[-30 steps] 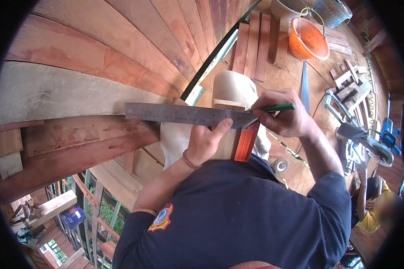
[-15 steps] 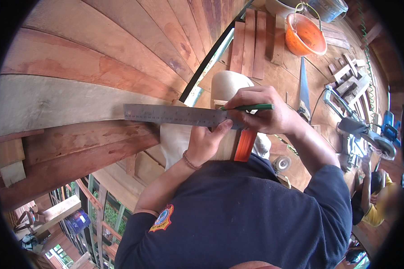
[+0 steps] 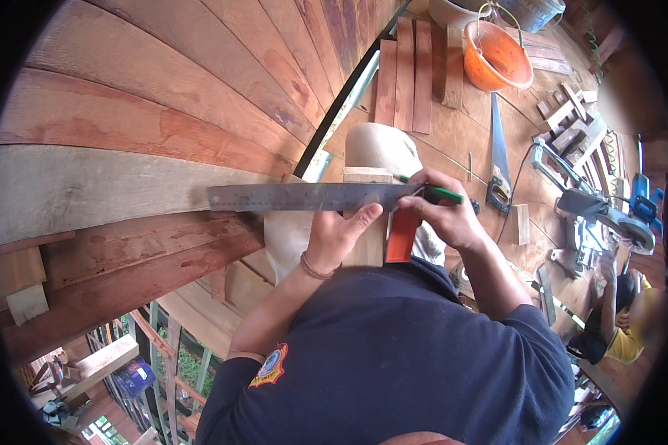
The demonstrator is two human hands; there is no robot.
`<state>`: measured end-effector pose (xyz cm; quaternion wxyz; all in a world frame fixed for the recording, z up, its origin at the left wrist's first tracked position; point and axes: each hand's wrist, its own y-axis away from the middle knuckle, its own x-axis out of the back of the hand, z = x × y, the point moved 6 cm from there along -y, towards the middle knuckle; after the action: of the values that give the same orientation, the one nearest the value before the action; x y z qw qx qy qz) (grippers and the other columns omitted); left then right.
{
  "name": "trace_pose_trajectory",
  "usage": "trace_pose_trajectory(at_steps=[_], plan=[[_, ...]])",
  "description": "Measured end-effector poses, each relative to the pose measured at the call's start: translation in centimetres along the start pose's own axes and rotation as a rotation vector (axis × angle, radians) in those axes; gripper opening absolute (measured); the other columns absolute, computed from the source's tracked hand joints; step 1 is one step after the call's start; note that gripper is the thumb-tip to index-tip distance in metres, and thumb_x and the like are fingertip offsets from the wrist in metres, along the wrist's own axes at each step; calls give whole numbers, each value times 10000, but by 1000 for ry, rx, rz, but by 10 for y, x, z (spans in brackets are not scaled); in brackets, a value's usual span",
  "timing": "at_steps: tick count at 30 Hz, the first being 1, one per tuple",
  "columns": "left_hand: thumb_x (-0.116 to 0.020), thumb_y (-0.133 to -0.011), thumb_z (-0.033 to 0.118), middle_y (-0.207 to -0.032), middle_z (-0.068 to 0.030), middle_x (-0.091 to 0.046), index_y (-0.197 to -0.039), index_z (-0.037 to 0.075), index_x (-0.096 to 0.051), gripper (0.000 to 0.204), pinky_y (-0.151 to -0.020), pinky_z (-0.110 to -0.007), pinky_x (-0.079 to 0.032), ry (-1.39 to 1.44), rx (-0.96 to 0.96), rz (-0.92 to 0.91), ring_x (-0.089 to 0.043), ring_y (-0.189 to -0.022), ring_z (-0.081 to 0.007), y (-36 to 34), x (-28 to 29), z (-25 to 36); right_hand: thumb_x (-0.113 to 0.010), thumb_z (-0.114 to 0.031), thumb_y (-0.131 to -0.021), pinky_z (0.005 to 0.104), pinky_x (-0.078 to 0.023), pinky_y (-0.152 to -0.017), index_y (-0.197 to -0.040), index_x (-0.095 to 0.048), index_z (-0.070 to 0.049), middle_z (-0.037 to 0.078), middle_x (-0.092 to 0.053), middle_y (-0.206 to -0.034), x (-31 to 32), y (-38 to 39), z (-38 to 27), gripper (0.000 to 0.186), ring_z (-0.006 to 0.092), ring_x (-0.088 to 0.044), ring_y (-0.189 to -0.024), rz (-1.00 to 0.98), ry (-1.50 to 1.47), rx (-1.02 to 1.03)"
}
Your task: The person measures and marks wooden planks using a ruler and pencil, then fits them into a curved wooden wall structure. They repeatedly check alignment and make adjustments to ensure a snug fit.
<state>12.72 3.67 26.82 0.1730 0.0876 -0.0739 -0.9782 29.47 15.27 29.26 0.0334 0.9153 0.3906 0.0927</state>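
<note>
A try square with a long steel blade [image 3: 274,197] and an orange handle [image 3: 402,239] lies across a piece of wood [image 3: 364,252] near my lap. My left hand [image 3: 338,237] grips the wood and the square, its thumb beside the blade's near edge and its other fingers hidden below. In my right hand [image 3: 445,211] is a green pencil [image 3: 444,196], pinched near the square's corner. The right fingertips touch the top of the orange handle or come very close to it. The far end of the wood [image 3: 367,175] shows beyond the blade, near my light-coloured trouser knee [image 3: 382,144].
Wooden planks [image 3: 163,111] run along the left. Ahead on the board floor are reddish boards [image 3: 404,74], an orange bucket [image 3: 497,59] and a handsaw [image 3: 499,148]. A power saw [image 3: 605,211] and wood offcuts [image 3: 571,122] lie right; another person [image 3: 623,319] sits lower right.
My right hand has shifted slightly right and toward me, tilting the pencil. The far end of the wood shows more beyond the blade. My left hand keeps nearly the same place.
</note>
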Motion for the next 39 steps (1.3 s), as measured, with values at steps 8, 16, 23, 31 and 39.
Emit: trace_pose_trajectory(at_steps=[8, 16, 23, 31, 39], plan=[[-818, -877, 168, -1073, -93, -695, -1191, -43, -575, 449, -841, -282, -550, 116, 128, 1, -667, -936, -125, 1, 8, -14, -708, -153, -966, 293, -551, -717, -1119, -608, -28, 85, -698, -986, 119, 3, 137, 221, 161, -675, -843, 722, -661, 7], [-687, -930, 134, -1121, -99, -688, -1243, -3, -591, 355, -860, -330, -560, 265, 329, 24, -689, -981, -189, -2, -7, -29, -745, -201, -931, 349, -524, -499, -1054, -646, -64, 79, -649, -730, 108, 70, 467, 209, 184, -662, -656, 838, -85, -644], [-636, -993, 164, -1321, -103, -583, -1392, -6, -491, 457, -1041, -353, -452, 257, 284, 2, -569, -1205, -203, -17, 0, -46, -695, -429, -926, 440, -545, -885, -1204, -640, -51, 215, -719, -996, 65, 85, 381, 473, 364, -697, -987, 1017, 257, -800], [-649, -992, 116, -1273, -81, -592, -1366, -3, -509, 416, -1036, -336, -448, 240, 293, -197, -565, -1185, -179, -52, -71, -45, -747, -377, -913, 380, -527, -949, -1255, -619, -20, 172, -711, -1139, 47, 87, 180, 510, 292, -690, -1069, 700, -54, -245], [-634, -1010, 214, -1239, -112, -627, -1375, 7, -505, 439, -968, -364, -525, 166, 323, -242, -635, -1119, -226, -65, -106, -50, -683, -273, -976, 370, -492, -1006, -1283, -600, -13, 147, -676, -1214, 37, 76, 128, 411, 247, -634, -1183, 478, -331, 38]])
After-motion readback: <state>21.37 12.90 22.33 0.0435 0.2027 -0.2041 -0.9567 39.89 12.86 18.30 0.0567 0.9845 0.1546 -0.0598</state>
